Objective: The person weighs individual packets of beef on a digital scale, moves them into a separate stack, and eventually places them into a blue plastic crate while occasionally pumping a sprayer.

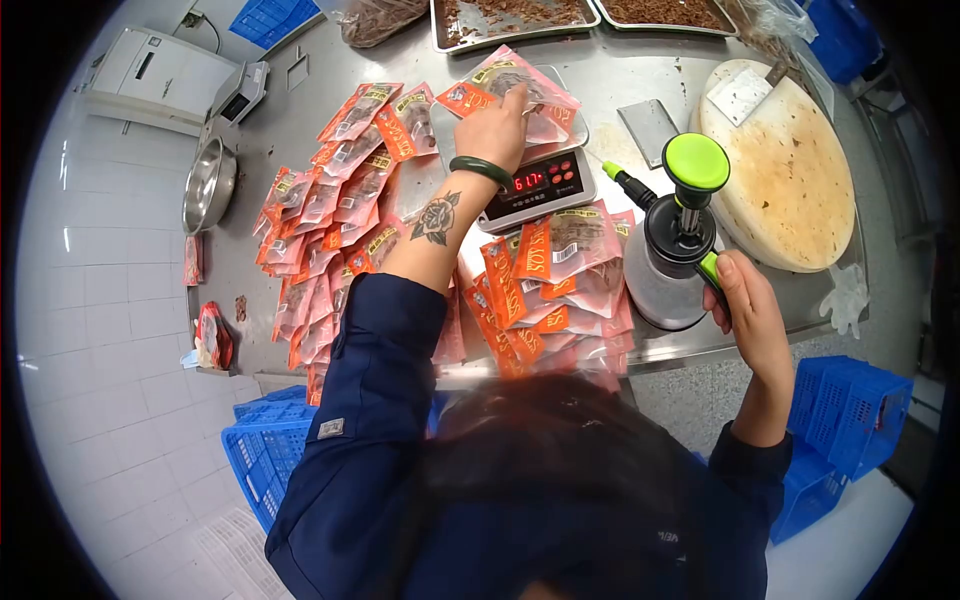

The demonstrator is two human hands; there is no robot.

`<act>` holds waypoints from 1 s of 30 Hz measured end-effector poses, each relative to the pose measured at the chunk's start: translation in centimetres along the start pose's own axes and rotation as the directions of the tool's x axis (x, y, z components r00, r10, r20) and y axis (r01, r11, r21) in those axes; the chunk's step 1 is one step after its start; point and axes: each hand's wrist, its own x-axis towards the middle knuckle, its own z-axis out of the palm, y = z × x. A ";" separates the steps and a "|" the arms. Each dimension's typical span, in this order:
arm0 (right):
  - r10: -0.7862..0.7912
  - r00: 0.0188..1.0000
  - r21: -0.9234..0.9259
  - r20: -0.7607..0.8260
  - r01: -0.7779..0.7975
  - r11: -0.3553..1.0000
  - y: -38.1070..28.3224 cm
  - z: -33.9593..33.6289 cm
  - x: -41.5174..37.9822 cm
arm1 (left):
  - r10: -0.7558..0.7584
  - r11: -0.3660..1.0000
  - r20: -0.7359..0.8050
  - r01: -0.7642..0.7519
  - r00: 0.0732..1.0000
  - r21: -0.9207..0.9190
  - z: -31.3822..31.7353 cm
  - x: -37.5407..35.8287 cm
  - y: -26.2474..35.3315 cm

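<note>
My left hand (492,135), with a dark green bangle at the wrist, grips the edge of a red-and-clear food packet (497,78) over the digital scale (537,190). Another packet lies beneath it on the scale, whose red display seems to read 61.7. My right hand (745,300) is wrapped around the handle of a pump spray bottle (665,270) with a clear body, black top and green knob. The bottle stands upright on the table, its nozzle pointing toward the scale. Fingertips of the left hand are partly hidden against the packet.
Overlapping packets cover the table left (345,190) and in front of the scale (565,285). A round cutting board (790,200) with a cleaver (742,95) lies right. Trays (510,40) of brown shreds stand behind. A metal bowl (208,185) sits left; blue crates (850,410) stand below.
</note>
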 end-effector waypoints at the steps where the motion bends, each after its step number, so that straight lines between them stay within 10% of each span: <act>1: -0.001 1.000 -0.010 0.003 0.002 1.000 0.0 0.0 0.1 | -0.007 1.000 -0.004 0.007 1.000 -0.006 0.1 0.0 0.0; 19: 0.027 0.999 0.004 0.041 -0.027 1.000 -0.4 0.4 0.8 | -0.032 0.999 0.080 0.034 0.996 -0.024 -1.4 -1.2 0.9; 24: -0.158 0.987 0.052 -0.005 0.158 0.986 3.5 -0.9 -1.2 | -0.025 0.978 -0.128 -0.002 0.991 -0.209 -8.0 -4.8 -9.2; 28: -0.046 0.986 0.222 -0.163 0.082 0.972 6.9 -0.9 -3.1 | -0.130 0.943 0.464 0.254 0.876 -0.215 -8.3 -15.2 -18.5; 30: -0.045 0.985 0.219 -0.167 0.081 0.972 7.2 -0.6 -3.2 | -0.108 0.994 0.512 0.083 0.852 0.072 -6.3 -21.7 -21.1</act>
